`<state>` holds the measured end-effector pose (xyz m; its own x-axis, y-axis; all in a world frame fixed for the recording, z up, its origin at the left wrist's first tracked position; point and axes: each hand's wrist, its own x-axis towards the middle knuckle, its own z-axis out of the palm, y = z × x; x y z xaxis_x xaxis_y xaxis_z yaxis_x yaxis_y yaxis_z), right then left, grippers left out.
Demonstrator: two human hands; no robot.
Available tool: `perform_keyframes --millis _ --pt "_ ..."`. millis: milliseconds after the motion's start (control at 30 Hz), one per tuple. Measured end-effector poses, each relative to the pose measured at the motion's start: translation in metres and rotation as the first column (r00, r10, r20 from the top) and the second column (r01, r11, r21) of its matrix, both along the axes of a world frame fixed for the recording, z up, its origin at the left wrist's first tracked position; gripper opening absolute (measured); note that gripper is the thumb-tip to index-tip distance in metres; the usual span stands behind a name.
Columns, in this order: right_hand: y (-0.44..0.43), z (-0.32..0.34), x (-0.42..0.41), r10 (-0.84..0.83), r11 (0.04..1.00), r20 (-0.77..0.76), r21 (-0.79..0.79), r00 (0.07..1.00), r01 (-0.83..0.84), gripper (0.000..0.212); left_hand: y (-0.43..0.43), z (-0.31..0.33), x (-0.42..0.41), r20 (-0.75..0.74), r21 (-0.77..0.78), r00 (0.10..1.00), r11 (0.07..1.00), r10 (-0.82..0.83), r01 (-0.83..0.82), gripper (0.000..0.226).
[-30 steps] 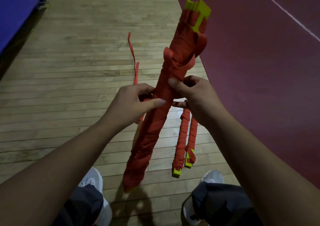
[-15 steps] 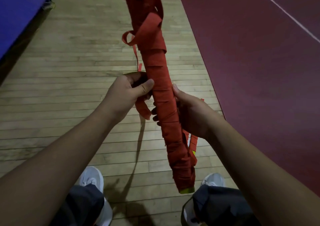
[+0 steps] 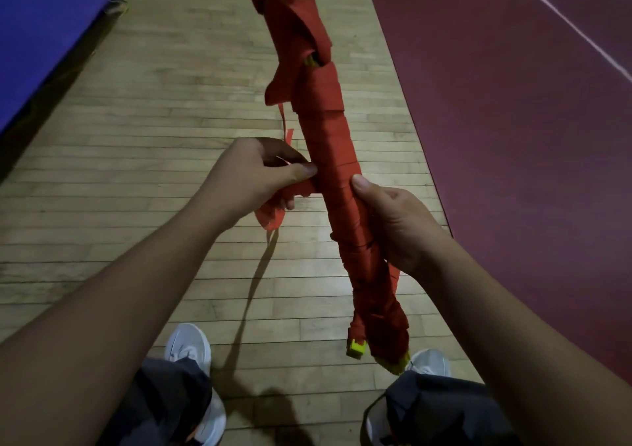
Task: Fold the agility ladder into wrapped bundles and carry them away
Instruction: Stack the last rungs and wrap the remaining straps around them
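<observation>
Under me a pale plank floor (image 3: 136, 240) meets a dark red court (image 3: 513, 172) with white lines; a blue mat (image 3: 44, 35) lies left. The red ladder bundle (image 3: 331, 158) points up and away from me, top tilting left. My right hand (image 3: 400, 227) curls round its middle; my left hand (image 3: 253, 179) pinches its loose strap (image 3: 273, 216)

There was one wrapped ladder bundle (image 3: 330, 158), one left hand (image 3: 253, 175), one right hand (image 3: 396, 221), two white shoes (image 3: 188, 346) and one blue mat (image 3: 44, 28)

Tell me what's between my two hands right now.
The wrapped ladder bundle, held by the right hand; the left hand pinches its loose strap. Head view.
</observation>
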<state>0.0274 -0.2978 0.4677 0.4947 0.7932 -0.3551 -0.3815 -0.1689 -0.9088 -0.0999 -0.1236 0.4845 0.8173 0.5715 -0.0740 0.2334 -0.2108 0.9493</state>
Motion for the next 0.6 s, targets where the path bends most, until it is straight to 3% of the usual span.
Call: perform_keyframes --millis 233,333,400,467,600 --pt "0.006 -0.007 -0.009 0.007 0.994 0.067 -0.11 0.998 0.001 0.069 -0.008 0.0 0.005 -0.011 -0.063 0.997 0.995 0.079 -0.079 0.013" --pt "0.009 -0.008 -0.017 -0.016 0.988 0.159 -0.151 0.987 0.041 0.046 -0.01 -0.002 0.004 0.069 -0.169 0.991 0.98 0.115 -0.102 0.035" --pt "0.01 -0.006 -0.023 -0.041 0.98 0.228 -0.18 0.973 0.083 0.051 -0.015 -0.006 0.004 0.044 -0.127 0.992 0.985 0.121 -0.115 0.051" --pt "0.009 -0.003 -0.031 -0.045 0.973 0.301 -0.202 0.952 0.11 0.054 -0.019 -0.012 0.004 0.002 -0.066 0.986 0.984 0.165 -0.165 0.049" --pt "0.008 -0.002 -0.038 -0.029 0.967 0.409 -0.218 0.912 0.129 0.053 -0.018 -0.015 0.002 0.052 -0.114 0.976 0.973 0.21 -0.203 0.037"
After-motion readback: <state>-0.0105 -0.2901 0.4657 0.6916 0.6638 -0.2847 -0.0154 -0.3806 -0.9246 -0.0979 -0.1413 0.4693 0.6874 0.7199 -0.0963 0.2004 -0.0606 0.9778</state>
